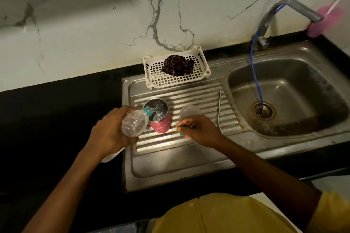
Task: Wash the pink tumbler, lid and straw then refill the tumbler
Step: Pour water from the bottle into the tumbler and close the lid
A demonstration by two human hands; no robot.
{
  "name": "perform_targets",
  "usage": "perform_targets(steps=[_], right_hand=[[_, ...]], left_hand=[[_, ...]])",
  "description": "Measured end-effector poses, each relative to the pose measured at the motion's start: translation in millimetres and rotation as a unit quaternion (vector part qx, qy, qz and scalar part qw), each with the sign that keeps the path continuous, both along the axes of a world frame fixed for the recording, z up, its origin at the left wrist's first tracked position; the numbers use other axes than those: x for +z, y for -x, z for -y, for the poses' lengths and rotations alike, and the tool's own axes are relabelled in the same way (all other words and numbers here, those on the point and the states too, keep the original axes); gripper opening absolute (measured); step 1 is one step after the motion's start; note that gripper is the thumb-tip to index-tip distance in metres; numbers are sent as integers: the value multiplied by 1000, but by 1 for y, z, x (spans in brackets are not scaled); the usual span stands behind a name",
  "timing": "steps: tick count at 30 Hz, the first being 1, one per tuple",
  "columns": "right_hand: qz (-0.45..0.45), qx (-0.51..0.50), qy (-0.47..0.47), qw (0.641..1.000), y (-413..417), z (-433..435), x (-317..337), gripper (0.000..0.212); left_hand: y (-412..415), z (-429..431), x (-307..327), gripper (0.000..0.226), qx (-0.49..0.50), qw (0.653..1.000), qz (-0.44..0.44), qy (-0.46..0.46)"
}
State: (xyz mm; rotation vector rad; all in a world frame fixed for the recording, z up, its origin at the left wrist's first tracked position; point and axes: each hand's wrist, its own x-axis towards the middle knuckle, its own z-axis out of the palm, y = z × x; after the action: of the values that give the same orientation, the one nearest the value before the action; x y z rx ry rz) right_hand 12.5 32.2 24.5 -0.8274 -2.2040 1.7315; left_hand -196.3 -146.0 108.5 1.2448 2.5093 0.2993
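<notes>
The pink tumbler (pixel 162 123) stands upright on the ribbed steel drainboard (pixel 198 98), with water visible inside it. My left hand (pixel 109 132) grips a clear plastic water bottle (pixel 134 123) tipped so its teal-ringed neck sits over the tumbler's mouth. My right hand (pixel 200 130) pinches a small teal bottle cap (pixel 181 130) just right of the tumbler. The clear lid (pixel 189 112) lies on the drainboard behind my right hand. A metal straw (pixel 219 109) lies along the drainboard's right side.
A white plastic basket (pixel 151 75) holding a dark scrubber (pixel 178 65) sits at the back of the drainboard. The sink basin (pixel 284 89) is on the right, with a tap (pixel 287 11) and a blue hose (pixel 254 73) running to the drain. A pink object (pixel 322 22) stands far right.
</notes>
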Motion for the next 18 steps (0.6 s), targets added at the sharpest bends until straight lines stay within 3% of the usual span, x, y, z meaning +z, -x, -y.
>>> perform_targets(steps=[10,18], right_hand=[[-33,-16,-11,999,13,-5,28,17],[-111,-33,-16,993,26,-1,82,25]], left_hand=[[-5,13,-26,69,79,974,125,-172],[-16,18,-8,62,61,939,190,-282]])
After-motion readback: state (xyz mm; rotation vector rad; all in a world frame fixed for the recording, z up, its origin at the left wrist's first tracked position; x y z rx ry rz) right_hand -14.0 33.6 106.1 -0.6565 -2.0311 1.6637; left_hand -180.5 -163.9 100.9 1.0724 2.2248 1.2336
